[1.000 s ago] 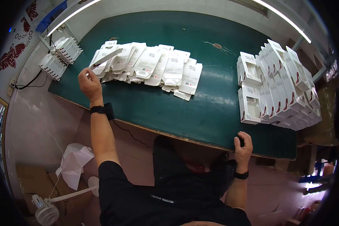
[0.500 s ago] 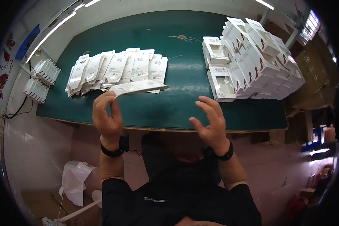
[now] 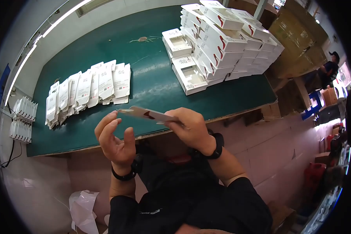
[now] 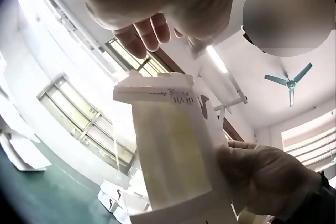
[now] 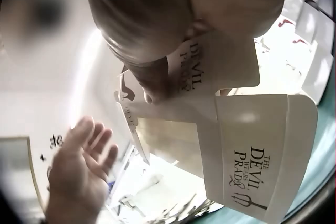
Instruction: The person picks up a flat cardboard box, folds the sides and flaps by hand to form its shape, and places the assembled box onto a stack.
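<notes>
My right hand pinches a white windowed carton by its near right end, just in front of the table edge. In the right wrist view the carton's end flap stands out, printed with "The Devil Wears Prada", and a clear window shows in its panel. A dark red shoe print marks its side. Beside the carton's other end is my left hand, fingers spread and holding nothing. The left wrist view shows a gap between those fingers and the carton.
Flat white cartons lie overlapped in a pile at the table's left. Formed window boxes are stacked high at the right. Smaller boxes stand by the left wall. A large brown carton and another person are beyond the table's right end.
The carton has come from the pile in the left hand to the front of the body. The right hand has moved in and taken it, and the left has let go. The view has turned right.
</notes>
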Tool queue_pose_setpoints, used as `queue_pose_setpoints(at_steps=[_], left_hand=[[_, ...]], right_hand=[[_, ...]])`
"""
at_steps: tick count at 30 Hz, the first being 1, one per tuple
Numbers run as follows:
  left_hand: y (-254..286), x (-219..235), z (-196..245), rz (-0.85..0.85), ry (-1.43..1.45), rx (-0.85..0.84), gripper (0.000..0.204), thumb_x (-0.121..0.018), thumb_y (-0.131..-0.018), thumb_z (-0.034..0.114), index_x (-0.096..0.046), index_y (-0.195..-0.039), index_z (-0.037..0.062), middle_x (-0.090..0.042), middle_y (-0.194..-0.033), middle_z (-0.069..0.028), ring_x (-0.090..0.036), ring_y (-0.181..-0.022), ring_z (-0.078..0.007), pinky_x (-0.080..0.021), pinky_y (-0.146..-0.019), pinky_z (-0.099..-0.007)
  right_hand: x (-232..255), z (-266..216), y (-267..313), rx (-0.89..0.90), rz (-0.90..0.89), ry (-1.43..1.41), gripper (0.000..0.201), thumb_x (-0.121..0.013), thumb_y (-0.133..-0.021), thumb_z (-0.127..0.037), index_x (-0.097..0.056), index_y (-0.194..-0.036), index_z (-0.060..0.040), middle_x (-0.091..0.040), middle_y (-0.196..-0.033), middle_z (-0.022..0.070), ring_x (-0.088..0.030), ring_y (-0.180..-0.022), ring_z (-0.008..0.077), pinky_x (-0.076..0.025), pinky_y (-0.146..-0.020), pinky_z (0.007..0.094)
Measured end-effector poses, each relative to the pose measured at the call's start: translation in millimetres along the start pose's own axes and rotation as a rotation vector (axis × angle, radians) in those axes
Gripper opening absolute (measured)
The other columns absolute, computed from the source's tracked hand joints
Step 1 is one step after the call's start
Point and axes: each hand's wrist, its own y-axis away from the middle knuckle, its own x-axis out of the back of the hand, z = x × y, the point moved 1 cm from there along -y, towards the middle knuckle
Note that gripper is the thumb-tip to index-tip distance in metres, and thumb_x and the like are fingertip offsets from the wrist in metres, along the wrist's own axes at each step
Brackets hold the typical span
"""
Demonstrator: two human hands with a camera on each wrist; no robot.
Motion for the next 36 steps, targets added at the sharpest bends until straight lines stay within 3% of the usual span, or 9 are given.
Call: queue_pose_setpoints(at_steps=[1, 4, 5, 7, 11, 16, 24, 33, 36], left_hand=[[6, -3, 0, -0.001, -0.009, 0.003, 0.036, -0.071, -0.098, 0.004, -0.055, -0.130, 0.0007, -0.061, -0.134, -0.0174, -0.066, -0.116, -0.0277, -0.055, -0.098, -0.0391], [28, -10, -11, -0.004, 0.137, 0.342, 0.050, -0.068, -0.103, 0.018, -0.047, -0.145, 0.0004, -0.050, -0.148, -0.0169, -0.060, -0.124, -0.0250, -0.050, -0.105, -0.0381], [37, -13, -14, -0.002, 0.129, 0.343, 0.050, -0.068, -0.103, 0.018, -0.047, -0.145, 0.0004, -0.050, -0.148, -0.0169, -0.060, -0.124, -0.0250, -0.050, -0.105, -0.0381], [55, -21, -23, -0.124, 0.485, 0.677, 0.050, -0.061, -0.108, 0.023, -0.043, -0.149, -0.0012, -0.054, -0.145, -0.0164, -0.060, -0.124, -0.0235, -0.049, -0.105, -0.0368], [76, -32, -22, -0.228, 0.752, 0.840, 0.048, -0.054, -0.111, 0.022, -0.040, -0.150, -0.0034, -0.056, -0.145, -0.0157, -0.058, -0.127, -0.0211, -0.048, -0.107, -0.0359], [89, -33, -21, -0.281, 0.669, 0.867, 0.049, -0.051, -0.112, 0.019, -0.037, -0.152, -0.0050, -0.057, -0.144, -0.0158, -0.055, -0.131, -0.0211, -0.046, -0.109, -0.0357], [93, -40, -12, -0.309, 0.614, 0.817, 0.053, -0.052, -0.112, 0.021, -0.033, -0.154, -0.0042, -0.053, -0.148, -0.0169, -0.053, -0.135, -0.0226, -0.041, -0.114, -0.0368], [102, -46, -11, -0.302, 0.404, 0.736, 0.074, -0.057, -0.110, 0.030, -0.015, -0.163, -0.0015, -0.042, -0.156, -0.0178, -0.047, -0.140, -0.0262, -0.039, -0.116, -0.0393], [106, -48, -12, -0.286, 0.355, 0.724, 0.080, -0.058, -0.110, 0.033, -0.011, -0.164, -0.0013, -0.041, -0.157, -0.0179, -0.047, -0.140, -0.0269, -0.038, -0.116, -0.0393]], right_hand=[[3, 2, 3, -0.001, -0.005, -0.008, 0.031, -0.082, -0.087, -0.006, -0.071, -0.115, -0.0049, -0.075, -0.101, 0.0085, -0.072, -0.086, 0.0184, -0.057, -0.083, 0.0323], [7, 17, 13, -0.449, 0.068, -0.503, 0.028, -0.080, -0.093, -0.008, -0.069, -0.117, -0.0001, -0.075, -0.105, 0.0049, -0.070, -0.090, 0.0119, -0.056, -0.084, 0.0271], [5, 21, 15, -0.449, 0.062, -0.508, 0.028, -0.080, -0.093, -0.008, -0.069, -0.117, -0.0001, -0.075, -0.105, 0.0049, -0.070, -0.090, 0.0119, -0.056, -0.084, 0.0271], [0, 32, 21, -0.512, 0.053, -0.740, 0.031, -0.079, -0.095, -0.010, -0.066, -0.120, 0.0025, -0.074, -0.108, 0.0045, -0.069, -0.094, 0.0106, -0.056, -0.086, 0.0271], [-11, 38, 32, -0.584, -0.005, -0.893, 0.040, -0.076, -0.098, -0.011, -0.059, -0.131, 0.0047, -0.072, -0.116, 0.0071, -0.068, -0.102, 0.0120, -0.055, -0.092, 0.0282], [-19, 34, 34, -0.486, -0.010, -0.763, 0.063, -0.076, -0.098, -0.013, -0.044, -0.150, 0.0043, -0.063, -0.136, 0.0125, -0.062, -0.122, 0.0165, -0.050, -0.105, 0.0322], [-23, 37, 39, -0.366, -0.055, -0.447, 0.089, -0.080, -0.095, -0.019, -0.027, -0.162, 0.0025, -0.050, -0.153, 0.0165, -0.052, -0.138, 0.0226, -0.043, -0.115, 0.0371], [-32, 26, 43, -0.289, -0.104, -0.259, 0.086, -0.078, -0.097, -0.024, -0.028, -0.162, 0.0015, -0.052, -0.152, 0.0160, -0.053, -0.138, 0.0231, -0.044, -0.113, 0.0368], [-36, 29, 45, -0.265, -0.109, -0.258, 0.084, -0.079, -0.095, -0.024, -0.032, -0.161, 0.0009, -0.054, -0.150, 0.0224, -0.058, -0.135, 0.0311, -0.048, -0.110, 0.0396]])
